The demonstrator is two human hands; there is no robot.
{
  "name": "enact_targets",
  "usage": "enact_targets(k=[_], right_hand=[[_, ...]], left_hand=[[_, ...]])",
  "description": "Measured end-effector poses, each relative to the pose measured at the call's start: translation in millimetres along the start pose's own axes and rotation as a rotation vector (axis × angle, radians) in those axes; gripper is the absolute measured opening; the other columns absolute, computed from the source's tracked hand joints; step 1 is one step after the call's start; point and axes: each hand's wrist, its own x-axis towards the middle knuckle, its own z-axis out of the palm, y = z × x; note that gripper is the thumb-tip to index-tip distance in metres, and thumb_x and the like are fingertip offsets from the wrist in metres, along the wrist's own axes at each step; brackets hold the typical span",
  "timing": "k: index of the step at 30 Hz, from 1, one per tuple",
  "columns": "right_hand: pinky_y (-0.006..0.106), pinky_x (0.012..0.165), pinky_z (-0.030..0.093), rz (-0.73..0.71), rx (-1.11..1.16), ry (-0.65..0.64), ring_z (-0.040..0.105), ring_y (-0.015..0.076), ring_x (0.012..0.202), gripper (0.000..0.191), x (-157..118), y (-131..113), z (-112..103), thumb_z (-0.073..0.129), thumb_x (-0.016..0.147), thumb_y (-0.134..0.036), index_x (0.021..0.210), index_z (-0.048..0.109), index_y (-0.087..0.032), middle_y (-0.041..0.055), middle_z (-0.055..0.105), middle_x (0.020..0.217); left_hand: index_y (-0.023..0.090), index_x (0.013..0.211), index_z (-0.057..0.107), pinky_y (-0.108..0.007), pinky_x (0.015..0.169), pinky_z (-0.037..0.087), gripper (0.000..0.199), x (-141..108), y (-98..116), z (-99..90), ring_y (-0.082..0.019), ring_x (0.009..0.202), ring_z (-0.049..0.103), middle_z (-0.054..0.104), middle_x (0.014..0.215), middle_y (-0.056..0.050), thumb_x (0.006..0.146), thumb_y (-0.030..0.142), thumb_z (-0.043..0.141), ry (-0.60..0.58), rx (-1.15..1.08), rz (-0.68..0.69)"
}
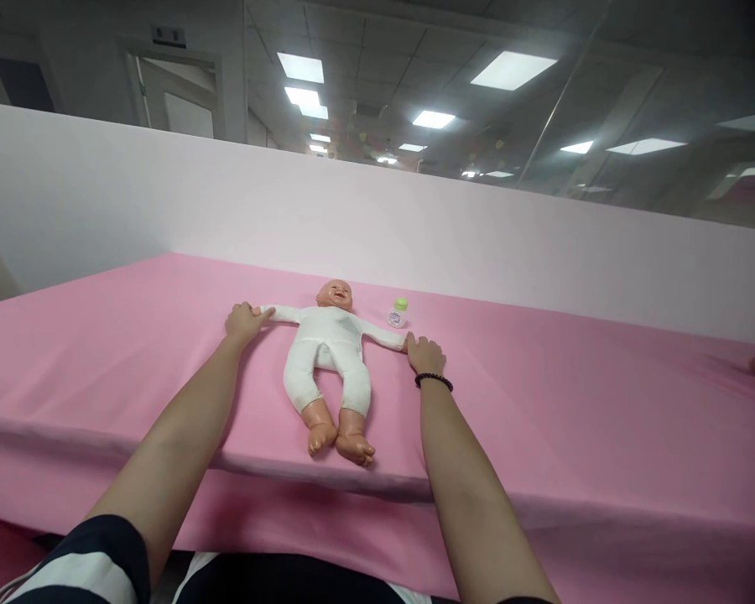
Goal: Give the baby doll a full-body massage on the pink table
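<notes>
Our L hand (pixel 245 323) & R hand (pixel 426 356) are clasped on the doll's (pixel 327 334) hands; its feet lie nr the table's (pixel 541 411) front edge, so tugging our way cld drag it off.

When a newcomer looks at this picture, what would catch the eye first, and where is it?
Probably the baby doll in white, lying on its back on the pink table cover with both arms spread. The person's left grip and right grip hold it at the arm ends, one on each side. Next comes the small green-capped bottle, just right of its head in the picture.
</notes>
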Motion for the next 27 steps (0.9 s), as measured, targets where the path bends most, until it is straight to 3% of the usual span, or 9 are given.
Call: enact_targets(k=[3, 6, 14, 19, 24, 27], right_hand=[[0.052, 0.108, 0.036, 0.028, 0.007, 0.000, 0.052, 0.0392, 0.130, 0.068, 1.1, 0.7, -0.2, 0.027, 0.103, -0.053, 0.128, 0.066, -0.004, 0.0278, 0.061, 0.133], [0.052, 0.107, 0.036, 0.000, 0.026, -0.009, 0.054, 0.0380, 0.127, 0.063, 2.4, 1.7, 0.0, 0.028, 0.103, -0.050, 0.118, 0.071, -0.007, 0.0258, 0.065, 0.126], [0.041, 0.096, 0.043, -0.093, 0.132, 0.007, 0.061, 0.0328, 0.111, 0.055, 10.5, 7.9, 7.0, 0.030, 0.103, -0.045, 0.108, 0.071, -0.009, 0.0230, 0.070, 0.114], [0.036, 0.090, 0.045, -0.088, 0.235, 0.045, 0.063, 0.0307, 0.103, 0.044, 12.9, 7.1, 9.5, 0.039, 0.100, -0.039, 0.101, 0.072, -0.009, 0.0229, 0.069, 0.110], [0.032, 0.092, 0.046, -0.041, 0.402, 0.137, 0.062, 0.0268, 0.106, 0.033, 10.9, -1.9, 5.8, 0.045, 0.096, -0.029, 0.110, 0.068, -0.010, 0.0233, 0.059, 0.130], [0.032, 0.095, 0.046, 0.002, 0.533, 0.176, 0.062, 0.0259, 0.108, 0.028, 10.6, -8.3, 3.3, 0.047, 0.095, -0.028, 0.108, 0.067, -0.012, 0.0221, 0.058, 0.130]], left_hand=[[0.021, 0.099, 0.050, -0.042, 0.089, 0.054, 0.051, -1.0, 2.5, 3.2, -0.029, 0.103, 0.065, 0.063, 0.111, -0.013, 0.071, 0.048, 0.084, 0.058, -0.202, -0.033], [0.022, 0.108, 0.045, -0.034, 0.077, 0.057, 0.054, 1.1, 3.1, 6.9, -0.021, 0.091, 0.066, 0.063, 0.101, -0.007, 0.073, 0.035, 0.084, 0.090, -0.401, -0.121], [0.019, 0.096, 0.054, -0.033, 0.068, 0.060, 0.021, 8.3, 8.0, 10.6, -0.020, 0.079, 0.066, 0.060, 0.080, -0.004, 0.082, 0.022, 0.070, 0.053, -0.705, -0.266], [0.018, 0.103, 0.056, -0.033, 0.073, 0.061, 0.025, 10.5, 11.7, 12.0, -0.017, 0.080, 0.065, 0.062, 0.087, -0.004, 0.080, 0.015, 0.066, 0.047, -0.801, -0.316], [0.020, 0.109, 0.053, -0.028, 0.075, 0.059, 0.028, 14.8, 11.9, 15.3, -0.013, 0.081, 0.065, 0.062, 0.098, -0.004, 0.083, 0.011, 0.056, 0.067, -0.874, -0.369], [0.021, 0.109, 0.053, -0.026, 0.074, 0.058, 0.027, 17.4, 10.5, 17.6, -0.012, 0.080, 0.064, 0.062, 0.103, -0.005, 0.085, 0.011, 0.054, 0.072, -0.897, -0.390]])
